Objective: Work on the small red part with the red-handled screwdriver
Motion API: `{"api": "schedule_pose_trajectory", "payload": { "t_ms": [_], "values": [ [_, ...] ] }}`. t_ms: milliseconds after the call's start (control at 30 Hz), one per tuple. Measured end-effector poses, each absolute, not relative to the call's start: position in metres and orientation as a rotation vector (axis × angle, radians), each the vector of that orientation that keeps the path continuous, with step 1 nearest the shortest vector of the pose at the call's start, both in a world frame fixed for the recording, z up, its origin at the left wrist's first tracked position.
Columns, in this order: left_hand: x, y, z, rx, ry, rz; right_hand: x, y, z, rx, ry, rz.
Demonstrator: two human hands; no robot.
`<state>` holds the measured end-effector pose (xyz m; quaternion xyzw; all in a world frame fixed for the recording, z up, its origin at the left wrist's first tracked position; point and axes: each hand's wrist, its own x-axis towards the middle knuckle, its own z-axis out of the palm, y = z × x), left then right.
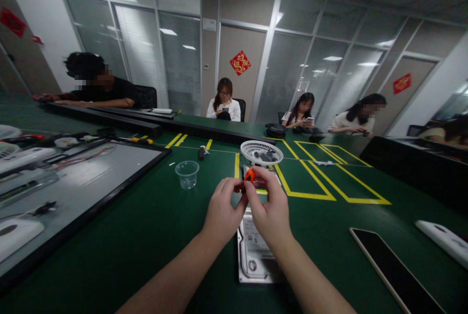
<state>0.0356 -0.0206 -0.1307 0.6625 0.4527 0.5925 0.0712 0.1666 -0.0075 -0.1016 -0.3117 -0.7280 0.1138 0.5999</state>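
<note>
My right hand (269, 202) is closed in a pinch on a small orange-and-black object (250, 175) that looks like the end of a screwdriver handle. My left hand (225, 205) meets it from the other side, thumb and fingers pinched at the object's dark lower part; the fingers hide most of it. Directly under my hands a silver hard drive (252, 250) lies label side up on the green table, partly covered by my right wrist. Just beyond my fingers a second metal part (272, 169), similar to a drive, shows in part.
A clear plastic cup (187, 175) stands left of my hands. Behind them is a white round basket (262, 152) with dark parts inside. A large panel (84, 182) covers the left side. A phone (393, 270) lies at right. Several people sit across the table.
</note>
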Motion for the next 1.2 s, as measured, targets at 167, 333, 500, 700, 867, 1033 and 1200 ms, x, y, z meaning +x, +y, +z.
{"api": "schedule_pose_trajectory", "payload": {
  "t_ms": [167, 333, 500, 700, 867, 1033, 1200],
  "values": [
    [0.0351, -0.0201, -0.1308, 2.027, 1.295, 1.777, 0.1679, -0.0069, -0.1016, -0.712, -1.706, 0.29],
    [0.0347, -0.0196, -0.1322, 2.006, 1.34, 1.773, 0.168, -0.0064, -0.1011, -0.713, -1.705, 0.274],
    [0.0348, -0.019, -0.1328, 2.035, 1.268, 1.751, 0.1687, -0.0074, -0.0997, -0.721, -1.705, 0.286],
    [0.0346, -0.0178, -0.134, 1.966, 1.328, 1.745, 0.1693, -0.007, -0.0991, -0.719, -1.722, 0.252],
    [0.035, -0.0186, -0.1325, 1.99, 1.262, 1.741, 0.1699, -0.0051, -0.1003, -0.728, -1.727, 0.293],
    [0.0335, -0.0173, -0.134, 1.956, 1.336, 1.753, 0.1692, -0.004, -0.1018, -0.722, -1.762, 0.285],
    [0.0342, -0.0171, -0.1332, 1.984, 1.254, 1.719, 0.1688, -0.004, -0.101, -0.728, -1.75, 0.283]
  ]
}}
